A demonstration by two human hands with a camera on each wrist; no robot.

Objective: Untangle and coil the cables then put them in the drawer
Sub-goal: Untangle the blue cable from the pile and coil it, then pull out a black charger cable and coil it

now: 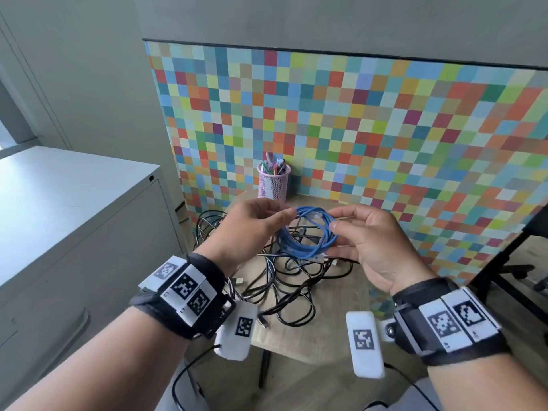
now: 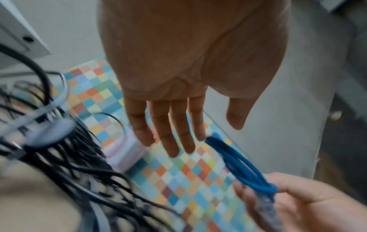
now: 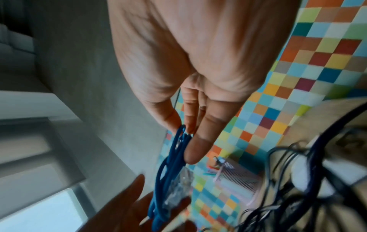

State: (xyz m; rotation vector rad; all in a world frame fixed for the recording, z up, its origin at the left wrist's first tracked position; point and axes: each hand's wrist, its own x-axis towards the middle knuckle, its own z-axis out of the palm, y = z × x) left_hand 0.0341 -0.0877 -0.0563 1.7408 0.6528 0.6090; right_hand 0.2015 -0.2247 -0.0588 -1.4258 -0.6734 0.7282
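Observation:
A blue cable [image 1: 308, 232], wound into a small coil, hangs in the air between both hands above the table. My right hand [image 1: 335, 221] pinches the coil's right side between thumb and fingers; the right wrist view shows that grip [image 3: 184, 138]. My left hand [image 1: 286, 213] is at the coil's left side with fingers straight and thumb apart, the index fingertip [image 2: 202, 136] touching the blue cable [image 2: 238, 164]. A clear plug [image 3: 182, 180] dangles from the coil. A tangle of black cables [image 1: 296, 280] lies on the small wooden table [image 1: 296, 339] beneath.
A grey cabinet [image 1: 74, 232] with shut drawers stands to the left of the table. A pink mesh pen holder [image 1: 273, 182] sits at the table's back edge against a multicoloured checkered panel [image 1: 385, 129]. A dark chair base [image 1: 519, 268] is at the right.

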